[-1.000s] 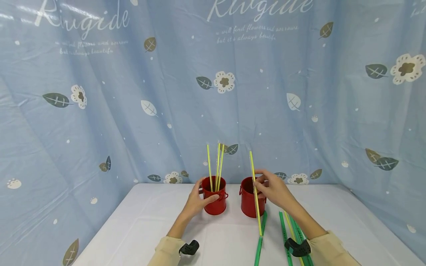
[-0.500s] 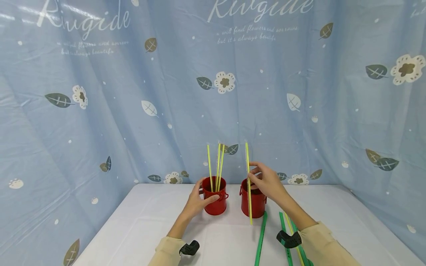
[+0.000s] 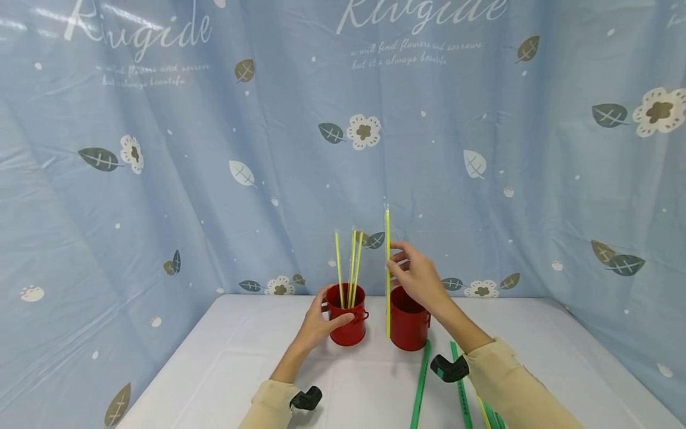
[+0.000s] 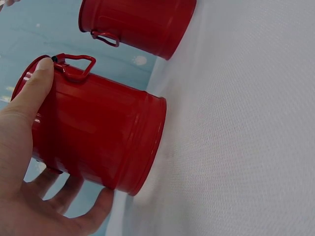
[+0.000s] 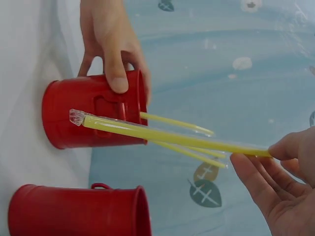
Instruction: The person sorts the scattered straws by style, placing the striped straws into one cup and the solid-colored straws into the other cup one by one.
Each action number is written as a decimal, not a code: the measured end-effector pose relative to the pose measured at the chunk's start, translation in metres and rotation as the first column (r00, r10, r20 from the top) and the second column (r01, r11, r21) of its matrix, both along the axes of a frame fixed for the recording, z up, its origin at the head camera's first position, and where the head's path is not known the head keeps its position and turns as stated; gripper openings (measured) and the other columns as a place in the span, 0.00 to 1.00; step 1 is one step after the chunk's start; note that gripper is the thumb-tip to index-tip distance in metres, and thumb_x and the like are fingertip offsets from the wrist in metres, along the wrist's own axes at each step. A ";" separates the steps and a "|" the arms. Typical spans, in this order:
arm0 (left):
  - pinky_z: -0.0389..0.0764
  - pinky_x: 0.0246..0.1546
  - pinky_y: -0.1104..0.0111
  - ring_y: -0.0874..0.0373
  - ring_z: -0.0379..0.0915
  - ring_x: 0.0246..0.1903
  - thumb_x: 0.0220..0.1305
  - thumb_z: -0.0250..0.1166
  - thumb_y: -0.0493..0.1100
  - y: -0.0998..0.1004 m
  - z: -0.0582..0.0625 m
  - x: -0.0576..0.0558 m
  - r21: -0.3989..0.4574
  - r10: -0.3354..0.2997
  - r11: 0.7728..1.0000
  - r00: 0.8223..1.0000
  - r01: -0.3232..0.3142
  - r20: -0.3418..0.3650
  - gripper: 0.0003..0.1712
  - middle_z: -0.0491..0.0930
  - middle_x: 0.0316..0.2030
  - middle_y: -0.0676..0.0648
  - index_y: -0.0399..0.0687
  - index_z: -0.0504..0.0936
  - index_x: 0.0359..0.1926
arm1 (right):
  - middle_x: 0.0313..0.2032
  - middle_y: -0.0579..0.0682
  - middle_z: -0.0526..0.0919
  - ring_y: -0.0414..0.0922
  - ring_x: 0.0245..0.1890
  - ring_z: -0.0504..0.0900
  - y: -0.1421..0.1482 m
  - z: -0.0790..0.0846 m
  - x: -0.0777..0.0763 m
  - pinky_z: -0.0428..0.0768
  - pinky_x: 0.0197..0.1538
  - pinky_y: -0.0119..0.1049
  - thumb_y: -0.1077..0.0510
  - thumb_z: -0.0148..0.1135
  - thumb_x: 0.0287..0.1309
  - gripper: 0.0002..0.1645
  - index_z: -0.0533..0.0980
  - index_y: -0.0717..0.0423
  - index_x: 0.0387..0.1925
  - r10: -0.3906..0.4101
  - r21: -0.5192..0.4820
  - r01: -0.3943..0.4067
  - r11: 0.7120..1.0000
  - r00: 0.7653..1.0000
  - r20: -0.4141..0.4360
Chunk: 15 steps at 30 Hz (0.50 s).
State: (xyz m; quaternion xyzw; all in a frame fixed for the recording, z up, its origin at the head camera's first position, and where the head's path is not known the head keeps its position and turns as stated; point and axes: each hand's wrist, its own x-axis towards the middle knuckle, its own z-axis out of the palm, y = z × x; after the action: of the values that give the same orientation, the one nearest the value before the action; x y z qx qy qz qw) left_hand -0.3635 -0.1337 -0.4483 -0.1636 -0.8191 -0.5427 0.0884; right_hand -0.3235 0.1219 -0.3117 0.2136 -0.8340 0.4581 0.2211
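Note:
My left hand (image 3: 315, 328) grips the left red bucket (image 3: 348, 335) round its side, the thumb near the rim by a wire handle in the left wrist view. Several thin yellow sticks (image 3: 339, 262) in clear wrappers stand inside that bucket. Between thumb and fingertips, my right hand (image 3: 420, 277) pinches another wrapped yellow stick (image 5: 162, 136). It hangs upright, its lower end in front of the gap between the two buckets in the head view. The right red bucket (image 3: 409, 329) stands below the right hand; no stick shows above its rim.
Green strips (image 3: 421, 387) lie on the white table (image 3: 225, 357) in front of and right of the right bucket, some partly under the right forearm. A yellow stick (image 3: 480, 411) lies among them. A patterned blue curtain (image 3: 289, 149) hangs behind the table.
My right hand has lifted the yellow stick up and left from in front of the right bucket, and the stick has turned upright. The left hand and its bucket have stayed put.

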 end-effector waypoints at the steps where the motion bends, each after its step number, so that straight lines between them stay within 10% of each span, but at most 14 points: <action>1: 0.82 0.52 0.51 0.42 0.67 0.62 0.55 0.73 0.56 0.000 0.000 0.000 -0.003 -0.002 1.000 1.000 0.002 -0.003 0.51 0.66 0.67 0.45 0.54 0.55 0.74 | 0.41 0.58 0.83 0.55 0.36 0.87 -0.002 0.001 -0.002 0.87 0.33 0.36 0.60 0.60 0.66 0.26 0.69 0.56 0.64 0.004 0.001 -0.004 1.000 1.000 -0.004; 15: 0.80 0.53 0.49 0.42 0.69 0.61 0.54 0.73 0.57 -0.001 -0.002 -0.002 -0.022 0.005 1.000 1.000 -0.006 -0.024 0.53 0.67 0.67 0.43 0.52 0.55 0.74 | 0.43 0.60 0.81 0.56 0.37 0.86 -0.017 0.019 -0.023 0.87 0.36 0.40 0.61 0.57 0.68 0.25 0.68 0.57 0.64 0.031 -0.113 -0.030 0.993 1.000 0.005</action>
State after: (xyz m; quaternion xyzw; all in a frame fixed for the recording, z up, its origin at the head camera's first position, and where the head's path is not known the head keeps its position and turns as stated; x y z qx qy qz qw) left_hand -0.3652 -0.1349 -0.4498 -0.1689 -0.8242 -0.5315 0.0980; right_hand -0.3462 0.1045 -0.2925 0.2121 -0.8042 0.5085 0.2230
